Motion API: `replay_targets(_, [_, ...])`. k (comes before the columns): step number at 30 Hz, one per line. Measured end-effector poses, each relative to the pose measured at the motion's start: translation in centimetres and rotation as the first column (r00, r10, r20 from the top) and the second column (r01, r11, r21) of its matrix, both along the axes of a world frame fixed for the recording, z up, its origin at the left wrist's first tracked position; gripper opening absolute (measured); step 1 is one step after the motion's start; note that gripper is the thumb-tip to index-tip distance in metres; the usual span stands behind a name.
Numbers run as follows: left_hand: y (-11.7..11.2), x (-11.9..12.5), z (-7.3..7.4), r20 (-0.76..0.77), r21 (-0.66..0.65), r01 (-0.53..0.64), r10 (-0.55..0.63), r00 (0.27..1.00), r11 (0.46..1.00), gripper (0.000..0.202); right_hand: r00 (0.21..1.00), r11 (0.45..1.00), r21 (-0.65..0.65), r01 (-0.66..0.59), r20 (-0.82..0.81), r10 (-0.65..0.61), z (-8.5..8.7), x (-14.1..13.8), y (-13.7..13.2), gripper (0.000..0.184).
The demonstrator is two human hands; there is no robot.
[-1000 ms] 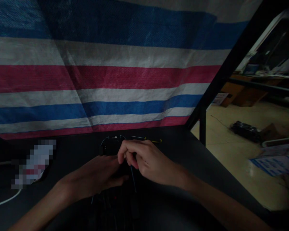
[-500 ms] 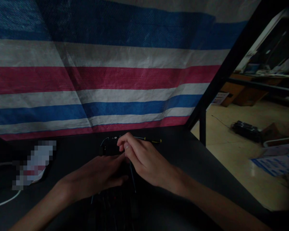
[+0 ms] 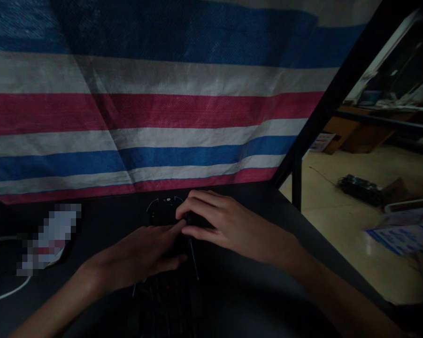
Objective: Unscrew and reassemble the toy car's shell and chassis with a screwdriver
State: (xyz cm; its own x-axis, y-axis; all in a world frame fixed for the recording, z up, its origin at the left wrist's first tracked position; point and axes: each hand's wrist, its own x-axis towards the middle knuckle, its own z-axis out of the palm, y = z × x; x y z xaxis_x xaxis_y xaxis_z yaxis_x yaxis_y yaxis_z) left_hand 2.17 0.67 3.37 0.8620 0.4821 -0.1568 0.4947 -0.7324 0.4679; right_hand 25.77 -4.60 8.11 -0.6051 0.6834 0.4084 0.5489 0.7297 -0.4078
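Note:
A black device (image 3: 162, 217), with a curved, thin-wired far end and dark wiring nearer me, lies on the black table (image 3: 246, 263). My left hand (image 3: 137, 253) rests over its middle, index finger stretched forward and thumb apart; the other fingertips are hidden. Beside it, my right hand (image 3: 225, 218) bends its fingers and thumb around a small dark shape that is too dim to name. Its thumb tip meets the left index fingertip. A thin bluish rod (image 3: 194, 260) slants down from below the right thumb.
A pixelated, phone-like flat thing (image 3: 54, 239) lies at left on the table, with a white cable (image 3: 12, 293) near it. Behind hangs a striped woven sheet (image 3: 183, 110) by a dark frame (image 3: 297, 183). Off to the right, a black device (image 3: 361, 188) and papers (image 3: 397, 239) lie on the floor.
My right hand has moved slightly right and its fingers have opened wider around the dark shape. It now covers where a yellow-tipped screwdriver lay. My left hand has stayed put.

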Motion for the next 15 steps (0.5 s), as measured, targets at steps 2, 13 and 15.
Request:
replay_targets(2, [0.0, 0.0, -0.1, -0.001, 0.01, 0.002, -0.002, 1.0, 1.0, 0.031, 0.996, 0.997, -0.054, -0.058, -0.073, 0.054, 0.1, 0.0, 0.0, 0.023])
replay_targets(13, [-0.3, 0.5, 0.9, -0.011, -0.032, 0.0, 0.0, 1.0, 0.999, 0.02, 0.741, 0.838, -0.41, -0.361, -0.671, -0.01, -3.0, -2.2, 1.5, 0.03])
replay_targets(15, [-0.3, 0.5, 0.9, -0.007, -0.026, 0.007, -0.007, 1.0, 1.0, 0.019, 0.718, 0.789, -0.448, -0.421, -0.696, -0.012, -3.2, -2.2, 1.5, 0.023])
